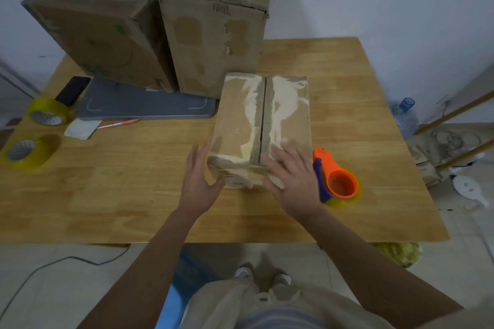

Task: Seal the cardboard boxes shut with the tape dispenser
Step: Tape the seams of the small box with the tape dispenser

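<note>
A small worn cardboard box [240, 120] lies on the wooden table [133, 195], its two top flaps closed along a middle seam. My left hand [199, 184] touches the box's near left corner with straight fingers. My right hand [291, 179] lies flat on the near right part of the top. The orange tape dispenser [338, 179] with a blue blade guard rests on the table just right of the box, beside my right hand. Two bigger cardboard boxes [101, 35] [216, 32] stand at the back.
Two rolls of yellowish tape [48, 112] [29, 152] sit at the table's left edge. A grey board [144, 101], a black phone [73, 89], a white packet [83, 128] and a pen [120, 123] lie left of the small box. A water bottle [406, 115] stands on the floor to the right.
</note>
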